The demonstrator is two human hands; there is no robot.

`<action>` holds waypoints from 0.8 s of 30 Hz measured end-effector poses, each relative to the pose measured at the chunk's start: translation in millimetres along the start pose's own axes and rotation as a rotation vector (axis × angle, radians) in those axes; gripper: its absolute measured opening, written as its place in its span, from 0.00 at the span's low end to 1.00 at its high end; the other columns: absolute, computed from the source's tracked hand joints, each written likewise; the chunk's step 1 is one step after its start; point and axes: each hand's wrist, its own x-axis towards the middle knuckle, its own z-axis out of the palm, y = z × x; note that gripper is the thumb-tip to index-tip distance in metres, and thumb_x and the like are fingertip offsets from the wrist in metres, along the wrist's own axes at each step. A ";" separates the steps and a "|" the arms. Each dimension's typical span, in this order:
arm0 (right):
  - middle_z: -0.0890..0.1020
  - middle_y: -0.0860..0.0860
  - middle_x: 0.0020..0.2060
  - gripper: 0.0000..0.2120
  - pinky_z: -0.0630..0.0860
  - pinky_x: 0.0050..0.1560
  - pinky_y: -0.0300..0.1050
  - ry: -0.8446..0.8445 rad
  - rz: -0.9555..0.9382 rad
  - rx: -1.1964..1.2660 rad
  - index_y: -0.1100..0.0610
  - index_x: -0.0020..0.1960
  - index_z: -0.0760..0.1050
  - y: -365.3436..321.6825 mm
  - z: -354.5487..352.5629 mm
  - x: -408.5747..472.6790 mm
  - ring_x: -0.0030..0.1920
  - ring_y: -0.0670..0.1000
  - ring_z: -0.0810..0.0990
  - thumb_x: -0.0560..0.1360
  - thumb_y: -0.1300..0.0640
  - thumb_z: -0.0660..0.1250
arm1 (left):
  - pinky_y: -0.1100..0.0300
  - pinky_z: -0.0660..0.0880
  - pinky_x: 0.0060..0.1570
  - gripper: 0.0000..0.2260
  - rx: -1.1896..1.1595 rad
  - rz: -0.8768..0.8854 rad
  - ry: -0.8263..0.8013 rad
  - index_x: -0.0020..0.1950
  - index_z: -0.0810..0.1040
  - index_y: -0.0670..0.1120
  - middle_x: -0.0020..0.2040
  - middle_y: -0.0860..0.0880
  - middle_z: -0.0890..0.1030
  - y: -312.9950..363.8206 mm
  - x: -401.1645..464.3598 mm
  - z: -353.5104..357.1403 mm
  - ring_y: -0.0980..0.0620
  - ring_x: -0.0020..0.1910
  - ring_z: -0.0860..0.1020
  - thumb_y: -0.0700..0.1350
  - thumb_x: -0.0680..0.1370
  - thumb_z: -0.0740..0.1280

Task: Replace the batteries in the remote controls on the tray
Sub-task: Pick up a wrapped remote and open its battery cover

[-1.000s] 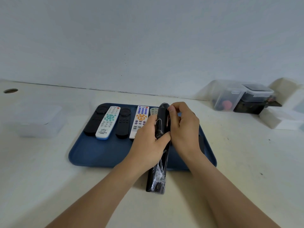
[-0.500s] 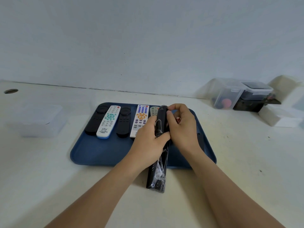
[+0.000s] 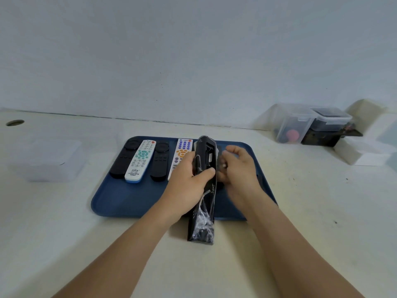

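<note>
Head view, looking down at two bare hands over a blue plastic tray (image 3: 120, 201) on a pale, scuffed table (image 3: 322, 211). The left hand (image 3: 189, 183) grips a long black remote (image 3: 204, 190), wrapped in crinkled clear film, its open battery compartment facing up. It sits between the hands, its near end past the tray's front edge. The right hand (image 3: 238, 168) is blurred just right of the remote, fingers curled; it may pinch something small, but I cannot tell. Left of the left hand, flat on the tray, lie two slim black remotes (image 3: 123, 162) (image 3: 160, 162), a white remote with teal buttons (image 3: 140, 161) bearing unreadable print, and a white remote with blue and orange buttons (image 3: 182, 151). Far right stand clear lidded boxes (image 3: 294, 123).
</note>
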 end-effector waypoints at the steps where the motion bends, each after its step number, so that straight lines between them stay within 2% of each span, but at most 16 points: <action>1: 0.65 0.49 0.28 0.10 0.61 0.21 0.35 -0.044 0.156 0.267 0.56 0.43 0.67 -3.5 -4.5 2.3 0.24 0.45 0.61 0.82 0.64 0.58 | 0.53 0.81 0.50 0.08 -0.076 -0.035 -0.003 0.58 0.78 0.51 0.49 0.48 0.85 2.4 0.6 -2.1 0.50 0.48 0.84 0.42 0.79 0.69; 2: 0.63 0.48 0.29 0.10 0.61 0.20 0.34 -0.085 0.287 0.493 0.57 0.43 0.68 -8.2 -10.4 3.2 0.24 0.44 0.59 0.83 0.62 0.59 | 0.53 0.81 0.48 0.08 -0.158 -0.064 -0.011 0.58 0.79 0.50 0.49 0.47 0.86 5.0 1.1 -5.5 0.50 0.46 0.84 0.41 0.80 0.69; 4: 0.65 0.49 0.30 0.07 0.68 0.22 0.33 -0.120 0.453 0.734 0.61 0.47 0.75 -17.3 -21.5 4.6 0.25 0.44 0.64 0.82 0.60 0.61 | 0.57 0.80 0.44 0.10 -0.281 -0.088 -0.052 0.60 0.80 0.49 0.47 0.47 0.87 10.3 0.8 -16.1 0.51 0.44 0.84 0.40 0.81 0.67; 6: 0.70 0.52 0.32 0.06 0.75 0.25 0.34 -0.139 0.497 0.793 0.62 0.54 0.78 -22.3 -27.5 7.3 0.28 0.46 0.71 0.81 0.63 0.63 | 0.60 0.79 0.43 0.12 -0.319 -0.094 -0.139 0.64 0.79 0.50 0.49 0.46 0.86 15.0 -2.9 -29.9 0.52 0.45 0.83 0.39 0.82 0.66; 8: 0.70 0.50 0.32 0.08 0.73 0.23 0.32 -0.192 0.505 0.734 0.59 0.56 0.79 -25.7 -29.2 5.3 0.27 0.44 0.71 0.80 0.62 0.64 | 0.59 0.79 0.45 0.15 -0.297 -0.083 -0.228 0.67 0.78 0.53 0.49 0.47 0.85 20.8 -9.7 -46.2 0.52 0.46 0.83 0.40 0.82 0.64; 10: 0.63 0.46 0.27 0.05 0.61 0.17 0.30 -0.293 0.467 0.536 0.55 0.51 0.78 -30.1 -25.0 -1.8 0.23 0.41 0.62 0.79 0.57 0.64 | 0.58 0.79 0.49 0.17 -0.191 -0.035 -0.291 0.69 0.77 0.56 0.49 0.49 0.85 24.5 -13.2 -63.6 0.51 0.48 0.83 0.40 0.83 0.64; 12: 0.57 0.45 0.24 0.11 0.51 0.17 0.34 -0.338 0.314 0.206 0.52 0.44 0.76 -33.3 -16.2 -14.2 0.22 0.43 0.53 0.80 0.47 0.63 | 0.56 0.79 0.56 0.19 0.061 0.052 -0.337 0.72 0.74 0.58 0.52 0.51 0.85 25.9 -9.6 -76.6 0.50 0.52 0.83 0.41 0.83 0.64; 13: 0.57 0.45 0.24 0.15 0.49 0.19 0.36 -0.339 0.230 0.037 0.51 0.40 0.75 -33.5 -9.7 -21.5 0.23 0.44 0.51 0.79 0.42 0.64 | 0.55 0.77 0.60 0.20 0.201 0.093 -0.363 0.73 0.73 0.58 0.55 0.52 0.85 25.9 -8.6 -82.2 0.50 0.55 0.83 0.42 0.83 0.66; 15: 0.62 0.47 0.24 0.21 0.52 0.22 0.39 -0.312 0.035 -0.311 0.53 0.35 0.75 -30.8 -0.9 -32.2 0.24 0.46 0.56 0.76 0.37 0.66 | 0.57 0.74 0.63 0.22 0.362 0.120 -0.412 0.74 0.72 0.55 0.59 0.56 0.84 23.9 -6.8 -86.5 0.57 0.58 0.82 0.43 0.81 0.68; 18: 0.74 0.46 0.25 0.21 0.63 0.29 0.38 -0.302 -0.223 -0.728 0.57 0.38 0.82 -18.2 0.3 -40.8 0.27 0.44 0.67 0.75 0.40 0.69 | 0.57 0.73 0.67 0.21 0.401 0.078 -0.412 0.72 0.76 0.55 0.61 0.56 0.83 19.8 -10.7 -91.7 0.59 0.61 0.80 0.45 0.79 0.71; 19: 0.75 0.46 0.26 0.22 0.63 0.31 0.38 -0.310 -0.228 -0.788 0.59 0.38 0.82 -15.4 -3.8 -41.2 0.28 0.44 0.68 0.75 0.40 0.69 | 0.56 0.74 0.67 0.20 0.424 0.074 -0.396 0.70 0.78 0.56 0.59 0.56 0.84 16.6 -11.1 -92.0 0.58 0.60 0.81 0.46 0.78 0.72; 21: 0.72 0.45 0.21 0.24 0.62 0.27 0.37 -0.305 -0.184 -0.886 0.63 0.36 0.80 -14.3 -14.1 -44.0 0.23 0.43 0.66 0.76 0.42 0.69 | 0.53 0.77 0.62 0.17 0.532 0.105 -0.324 0.65 0.80 0.57 0.53 0.55 0.86 11.3 -15.1 -87.7 0.57 0.53 0.83 0.50 0.76 0.74; 24: 0.65 0.46 0.18 0.27 0.58 0.26 0.42 -0.193 -0.150 -1.015 0.59 0.28 0.68 -13.5 -27.1 -47.6 0.20 0.45 0.60 0.76 0.41 0.69 | 0.54 0.79 0.55 0.18 0.685 0.155 -0.266 0.61 0.81 0.59 0.51 0.58 0.83 2.7 -30.1 -79.6 0.60 0.50 0.81 0.58 0.72 0.76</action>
